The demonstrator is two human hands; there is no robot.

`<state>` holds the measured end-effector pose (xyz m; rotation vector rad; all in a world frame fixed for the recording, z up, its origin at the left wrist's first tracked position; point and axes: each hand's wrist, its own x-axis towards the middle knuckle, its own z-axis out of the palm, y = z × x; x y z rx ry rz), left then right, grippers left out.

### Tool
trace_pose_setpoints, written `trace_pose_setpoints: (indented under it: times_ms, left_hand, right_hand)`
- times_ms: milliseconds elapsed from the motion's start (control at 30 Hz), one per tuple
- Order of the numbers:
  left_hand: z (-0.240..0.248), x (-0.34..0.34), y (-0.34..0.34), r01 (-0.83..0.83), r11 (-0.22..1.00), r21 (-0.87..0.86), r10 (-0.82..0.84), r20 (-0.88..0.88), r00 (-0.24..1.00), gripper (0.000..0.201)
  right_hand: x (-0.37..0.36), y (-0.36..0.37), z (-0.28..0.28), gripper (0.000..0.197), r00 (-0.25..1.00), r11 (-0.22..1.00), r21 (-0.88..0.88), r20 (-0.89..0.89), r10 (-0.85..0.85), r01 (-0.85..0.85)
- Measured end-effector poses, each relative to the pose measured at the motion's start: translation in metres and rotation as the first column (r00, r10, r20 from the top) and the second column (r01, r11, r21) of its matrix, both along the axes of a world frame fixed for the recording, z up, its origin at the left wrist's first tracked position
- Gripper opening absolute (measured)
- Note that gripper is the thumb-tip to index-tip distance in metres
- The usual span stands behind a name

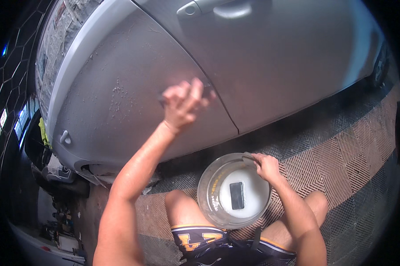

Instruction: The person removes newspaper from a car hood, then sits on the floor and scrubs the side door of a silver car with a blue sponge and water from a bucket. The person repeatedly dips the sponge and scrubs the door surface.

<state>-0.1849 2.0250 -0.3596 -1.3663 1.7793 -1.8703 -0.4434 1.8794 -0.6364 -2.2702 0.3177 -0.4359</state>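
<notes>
In the middle of the frame the left hand (182, 102) is raised over the grey panel (124, 57) of a car, left of a dark seam. It is blurred; dark edges show beside its fingers, but I cannot tell whether its grip is open or closed. The right hand (267, 166), right of lower centre, has its grip closed on the rim of a clear bucket (205, 195), between the person's knees. In the bucket, at lower centre, a dark rectangular block (236, 196) sits in whitish liquid (254, 190). Pale specks dot the panel at centre left. Patterned floor tiles (333, 162) spread across the lower right.
</notes>
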Motion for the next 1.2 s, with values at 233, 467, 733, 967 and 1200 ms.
trace_pose_setpoints:
  times_ms: [233,467,733,967,1200]
  left_hand:
    - [0.09,-0.01,-0.028,-0.045,0.929,-0.369,-0.026,-0.184,0.983,0.022]
    - [0.034,-0.008,-0.012,-0.028,0.997,0.068,0.03,-0.024,0.999,0.031]
    - [-0.038,-0.001,0.005,0.055,0.994,0.094,-0.049,-0.068,0.997,0.027]
    - [0.101,-0.009,-0.039,0.005,0.923,-0.385,-0.123,-0.282,0.951,0.045]
    - [0.056,-0.006,-0.027,0.019,0.998,-0.056,-0.019,-0.007,1.0,0.035]
  right_hand:
    - [0.002,-0.011,-0.007,0.032,0.998,0.999,-0.008,-0.047,-0.034,0.034]
    - [0.003,-0.008,-0.011,0.034,0.999,1.0,0.003,0.014,-0.029,0.029]
    - [0.006,0.004,0.001,0.033,0.999,0.999,0.035,-0.028,0.025,-0.024]
    - [0.004,-0.014,-0.002,0.035,0.996,0.999,0.026,-0.085,-0.018,0.021]
    - [0.004,-0.015,-0.01,0.034,0.999,0.998,0.06,-0.023,-0.024,0.025]
